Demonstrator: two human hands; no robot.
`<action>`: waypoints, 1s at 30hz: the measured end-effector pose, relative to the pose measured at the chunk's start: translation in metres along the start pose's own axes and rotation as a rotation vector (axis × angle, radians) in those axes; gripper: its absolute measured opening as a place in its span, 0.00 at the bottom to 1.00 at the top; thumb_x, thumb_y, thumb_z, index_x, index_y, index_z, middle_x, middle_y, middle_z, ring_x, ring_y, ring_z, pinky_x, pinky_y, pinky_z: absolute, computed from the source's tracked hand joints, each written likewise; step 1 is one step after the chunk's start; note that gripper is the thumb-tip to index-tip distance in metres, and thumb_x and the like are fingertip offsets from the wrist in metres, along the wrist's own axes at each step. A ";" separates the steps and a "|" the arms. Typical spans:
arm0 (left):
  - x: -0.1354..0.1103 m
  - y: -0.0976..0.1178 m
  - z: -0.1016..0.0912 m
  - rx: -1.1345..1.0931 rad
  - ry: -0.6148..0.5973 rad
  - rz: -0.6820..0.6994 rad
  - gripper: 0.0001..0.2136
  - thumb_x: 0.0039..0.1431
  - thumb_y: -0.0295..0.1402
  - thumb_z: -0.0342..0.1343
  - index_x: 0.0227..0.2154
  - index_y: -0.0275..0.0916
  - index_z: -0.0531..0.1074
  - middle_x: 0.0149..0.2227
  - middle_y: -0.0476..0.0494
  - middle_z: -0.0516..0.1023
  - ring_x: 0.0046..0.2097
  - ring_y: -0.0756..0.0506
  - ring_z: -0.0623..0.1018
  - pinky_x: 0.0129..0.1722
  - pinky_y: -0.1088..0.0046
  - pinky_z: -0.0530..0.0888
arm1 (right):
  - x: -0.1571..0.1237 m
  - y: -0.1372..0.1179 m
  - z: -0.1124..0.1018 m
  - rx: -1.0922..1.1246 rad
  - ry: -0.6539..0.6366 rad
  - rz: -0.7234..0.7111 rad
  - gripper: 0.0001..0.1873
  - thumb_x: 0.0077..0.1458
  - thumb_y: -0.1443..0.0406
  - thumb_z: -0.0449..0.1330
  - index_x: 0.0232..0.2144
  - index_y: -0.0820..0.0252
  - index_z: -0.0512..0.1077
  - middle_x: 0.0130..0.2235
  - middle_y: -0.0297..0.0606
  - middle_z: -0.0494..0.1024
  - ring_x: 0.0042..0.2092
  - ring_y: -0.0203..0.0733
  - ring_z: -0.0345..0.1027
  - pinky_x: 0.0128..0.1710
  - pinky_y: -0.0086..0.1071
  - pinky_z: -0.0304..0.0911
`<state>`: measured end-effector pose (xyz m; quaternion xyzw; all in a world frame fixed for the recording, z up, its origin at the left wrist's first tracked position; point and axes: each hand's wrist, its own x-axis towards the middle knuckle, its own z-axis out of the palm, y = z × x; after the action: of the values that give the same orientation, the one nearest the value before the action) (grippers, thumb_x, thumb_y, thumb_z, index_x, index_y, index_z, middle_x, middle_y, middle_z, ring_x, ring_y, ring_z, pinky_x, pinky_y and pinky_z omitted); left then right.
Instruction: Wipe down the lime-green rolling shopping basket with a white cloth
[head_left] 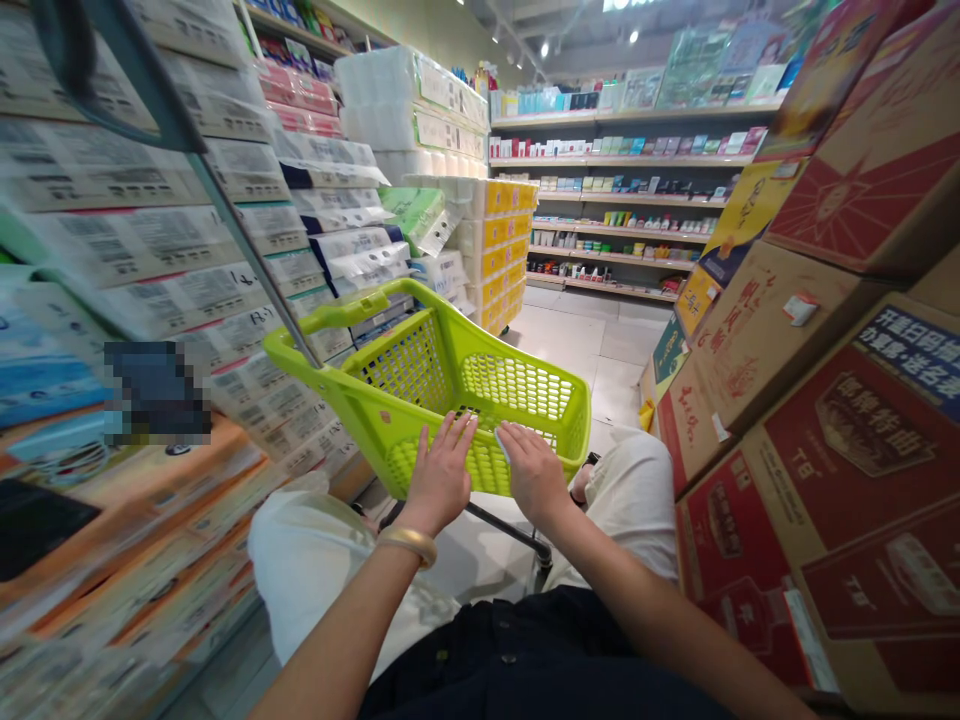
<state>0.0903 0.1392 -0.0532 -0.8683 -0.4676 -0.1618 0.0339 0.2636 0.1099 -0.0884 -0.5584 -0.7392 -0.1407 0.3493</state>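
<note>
A lime-green plastic shopping basket cart (pixel 525 385) with holed walls stands in front of my knees, tilted in view. My left hand (pixel 444 470) rests on its near rim, fingers stretched out and reaching over the edge; a gold bangle (pixel 409 545) circles that wrist. Close beside it, my right hand (pixel 531 468) lies over the same rim with its fingers together. A thin white piece (pixel 501 441), perhaps a wipe, shows under its index finger; most of it is hidden. The cart's metal pole (pixel 255 250) leads up to a grey handle (pixel 127 70) at upper left.
Stacked tissue packs (pixel 150 240) rise on the left, with a blurred-out dark object (pixel 157 390) lying on a lower pile. Red and brown cartons (pixel 840 450) wall in the right side. Tiled floor (pixel 570 335) leads back to stocked shelves (pixel 622 165).
</note>
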 end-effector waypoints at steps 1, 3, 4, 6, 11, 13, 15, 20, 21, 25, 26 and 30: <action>0.000 0.000 0.000 0.003 -0.002 0.001 0.37 0.50 0.19 0.46 0.67 0.37 0.54 0.68 0.41 0.58 0.71 0.39 0.52 0.69 0.46 0.50 | 0.007 -0.005 0.004 0.012 -0.021 -0.013 0.27 0.55 0.78 0.51 0.55 0.63 0.71 0.56 0.47 0.75 0.58 0.45 0.68 0.60 0.42 0.63; 0.000 0.000 -0.001 0.004 -0.009 0.001 0.37 0.49 0.19 0.46 0.67 0.37 0.55 0.68 0.41 0.57 0.71 0.39 0.52 0.69 0.45 0.50 | 0.017 -0.013 0.010 0.027 -0.043 -0.034 0.26 0.57 0.76 0.52 0.56 0.63 0.70 0.57 0.47 0.75 0.59 0.46 0.67 0.61 0.43 0.62; 0.000 -0.001 -0.002 0.004 -0.014 0.002 0.37 0.49 0.19 0.46 0.67 0.37 0.55 0.69 0.41 0.57 0.71 0.39 0.52 0.69 0.45 0.50 | 0.018 -0.015 0.011 0.030 -0.043 -0.044 0.26 0.57 0.75 0.52 0.57 0.63 0.70 0.58 0.47 0.74 0.59 0.46 0.67 0.61 0.43 0.62; 0.000 -0.002 -0.002 0.010 -0.018 0.009 0.37 0.50 0.19 0.46 0.67 0.38 0.54 0.69 0.41 0.57 0.71 0.39 0.52 0.68 0.44 0.50 | 0.013 -0.013 0.010 0.028 -0.028 -0.065 0.26 0.57 0.76 0.50 0.57 0.62 0.70 0.59 0.46 0.73 0.60 0.45 0.66 0.62 0.43 0.61; -0.001 -0.003 0.000 0.027 0.007 0.026 0.38 0.50 0.19 0.46 0.67 0.38 0.53 0.69 0.41 0.57 0.71 0.39 0.51 0.69 0.46 0.51 | -0.025 0.015 -0.009 -0.018 0.049 -0.079 0.30 0.57 0.78 0.46 0.60 0.61 0.67 0.60 0.45 0.72 0.62 0.43 0.64 0.63 0.43 0.61; -0.002 -0.002 0.000 0.024 0.013 0.022 0.38 0.50 0.19 0.47 0.67 0.38 0.53 0.69 0.41 0.57 0.71 0.39 0.51 0.69 0.47 0.51 | -0.038 0.026 -0.017 -0.045 0.081 -0.081 0.32 0.57 0.79 0.44 0.61 0.61 0.66 0.59 0.44 0.73 0.62 0.43 0.64 0.62 0.43 0.61; -0.002 -0.001 0.001 0.015 0.014 0.018 0.38 0.50 0.19 0.46 0.67 0.38 0.53 0.69 0.41 0.57 0.71 0.39 0.51 0.69 0.47 0.52 | -0.045 0.030 -0.021 -0.067 0.100 -0.083 0.31 0.57 0.79 0.44 0.60 0.63 0.67 0.59 0.45 0.73 0.62 0.44 0.64 0.62 0.44 0.62; -0.001 0.002 -0.001 0.002 0.003 -0.001 0.38 0.50 0.19 0.46 0.67 0.36 0.53 0.69 0.40 0.57 0.71 0.39 0.51 0.68 0.48 0.53 | -0.024 0.012 -0.006 -0.079 0.099 -0.085 0.27 0.57 0.77 0.46 0.57 0.68 0.70 0.58 0.50 0.74 0.61 0.48 0.66 0.61 0.45 0.63; -0.001 0.002 -0.001 0.002 -0.005 -0.004 0.38 0.50 0.19 0.46 0.67 0.36 0.53 0.69 0.40 0.57 0.71 0.39 0.51 0.68 0.48 0.53 | -0.017 0.006 -0.001 -0.067 0.087 -0.091 0.27 0.57 0.77 0.47 0.56 0.68 0.71 0.58 0.49 0.74 0.61 0.48 0.66 0.61 0.44 0.63; -0.001 0.001 -0.004 0.011 -0.034 -0.002 0.38 0.50 0.19 0.46 0.67 0.36 0.53 0.69 0.41 0.56 0.71 0.39 0.51 0.68 0.46 0.54 | 0.002 -0.008 0.009 -0.002 0.036 -0.097 0.29 0.57 0.77 0.49 0.59 0.61 0.68 0.59 0.46 0.73 0.61 0.45 0.65 0.63 0.45 0.60; -0.001 0.000 -0.005 0.013 -0.038 0.001 0.37 0.50 0.19 0.46 0.67 0.37 0.53 0.69 0.42 0.56 0.71 0.39 0.52 0.68 0.46 0.54 | 0.002 -0.007 0.009 0.006 0.030 -0.103 0.29 0.57 0.77 0.48 0.60 0.61 0.67 0.60 0.46 0.72 0.62 0.44 0.65 0.63 0.45 0.60; -0.002 -0.002 -0.005 0.018 -0.036 0.011 0.38 0.50 0.20 0.46 0.67 0.38 0.53 0.69 0.43 0.56 0.71 0.40 0.51 0.68 0.46 0.53 | -0.020 0.011 -0.005 -0.003 0.051 -0.131 0.30 0.58 0.77 0.45 0.61 0.62 0.66 0.60 0.46 0.72 0.63 0.44 0.63 0.63 0.44 0.61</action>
<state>0.0865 0.1376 -0.0492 -0.8734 -0.4648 -0.1416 0.0339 0.2779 0.0962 -0.0998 -0.5054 -0.7649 -0.1786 0.3572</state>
